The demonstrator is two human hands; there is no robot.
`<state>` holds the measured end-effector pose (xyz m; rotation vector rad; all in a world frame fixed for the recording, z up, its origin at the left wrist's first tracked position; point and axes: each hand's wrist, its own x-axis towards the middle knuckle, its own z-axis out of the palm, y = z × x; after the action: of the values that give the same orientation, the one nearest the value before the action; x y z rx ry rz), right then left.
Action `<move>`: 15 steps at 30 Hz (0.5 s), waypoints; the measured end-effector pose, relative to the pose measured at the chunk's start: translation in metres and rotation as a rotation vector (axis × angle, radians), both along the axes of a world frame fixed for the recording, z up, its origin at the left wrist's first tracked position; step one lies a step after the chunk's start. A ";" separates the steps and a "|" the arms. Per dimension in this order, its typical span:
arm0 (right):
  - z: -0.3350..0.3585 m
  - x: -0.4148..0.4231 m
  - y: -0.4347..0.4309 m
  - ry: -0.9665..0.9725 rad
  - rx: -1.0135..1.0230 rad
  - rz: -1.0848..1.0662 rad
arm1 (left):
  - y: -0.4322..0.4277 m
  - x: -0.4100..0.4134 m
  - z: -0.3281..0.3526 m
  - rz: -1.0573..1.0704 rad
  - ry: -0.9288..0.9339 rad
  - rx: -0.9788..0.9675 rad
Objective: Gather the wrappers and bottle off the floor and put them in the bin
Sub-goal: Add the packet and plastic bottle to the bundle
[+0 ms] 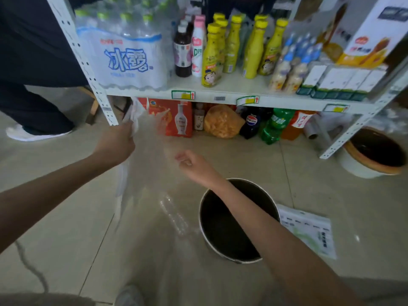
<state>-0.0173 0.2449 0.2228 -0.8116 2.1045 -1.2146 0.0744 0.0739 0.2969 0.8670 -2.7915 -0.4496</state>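
A large clear plastic bag (150, 173) hangs stretched between my hands, in front of the shelf. My left hand (120, 140) grips its bunched white top edge beside the shelf post. My right hand (191, 163) pinches the bag's other edge, with that forearm passing over the bin (204, 226), a round white bin with a black inside on the floor. A clear plastic bottle (174, 215) shows through the bag left of the bin; whether it is in the bag or on the floor I cannot tell. A white printed wrapper (309, 230) lies flat on the floor right of the bin.
A white metal shelf (220, 93) with drinks stands ahead, with more bottles and boxes under it. A second round bin (373, 155) stands at the right by the shelf leg. Another person's leg and white shoe (33, 131) are at the left.
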 end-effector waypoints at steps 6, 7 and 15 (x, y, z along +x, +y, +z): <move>0.006 -0.096 0.136 0.120 0.171 -0.221 | 0.084 -0.097 0.002 -0.128 0.001 -0.010; 0.002 -0.109 0.159 0.134 0.208 -0.261 | 0.099 -0.113 -0.003 -0.162 0.013 -0.007; -0.101 -0.166 0.302 0.044 0.438 -0.515 | 0.225 -0.197 -0.073 -0.549 -0.059 0.024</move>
<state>-0.1830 0.5465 0.1218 -0.1001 2.5761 -0.9077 -0.1227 0.2989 0.2234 0.0992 -3.0597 -0.5391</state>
